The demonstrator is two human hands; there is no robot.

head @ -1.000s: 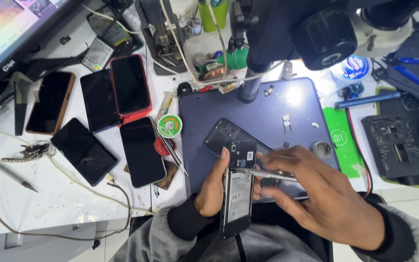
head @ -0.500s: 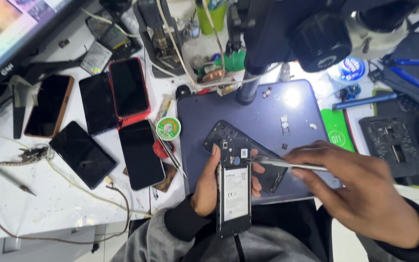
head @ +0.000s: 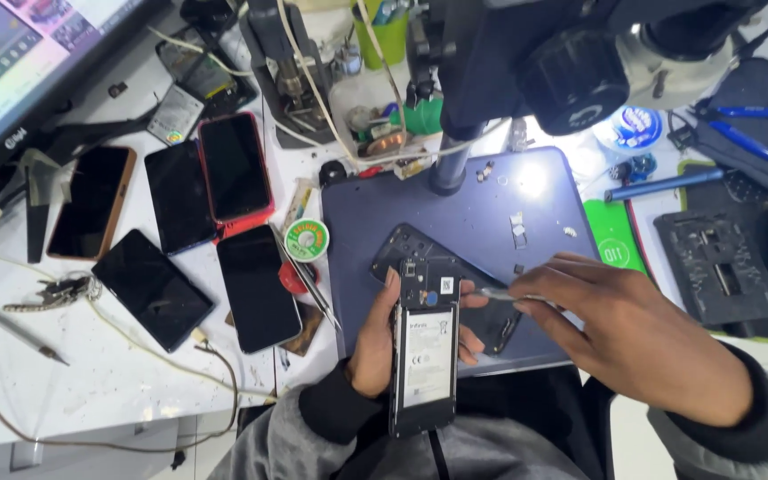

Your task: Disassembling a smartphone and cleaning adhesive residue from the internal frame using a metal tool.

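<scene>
My left hand (head: 382, 342) grips an opened phone (head: 424, 351) with its back cover off, showing a white-labelled battery and dark circuit parts at the top. My right hand (head: 626, 331) pinches thin metal tweezers (head: 497, 293) whose tip points left toward the phone's upper right corner. Under both hands lies a black phone back cover (head: 406, 246) on a blue-grey work mat (head: 491, 209).
Several dark phones (head: 235, 167) lie on the white bench at the left. A microscope (head: 571, 71) hangs over the mat. A green solder-wire reel (head: 306, 239), blue-handled pliers (head: 748, 129), a black jig (head: 718, 264), a monitor (head: 20, 67) and loose cables surround the area.
My right hand lifted off the phone and shifted right, with the tweezers now pointing at the phone's upper corner. The phone has stayed upright in my left hand.
</scene>
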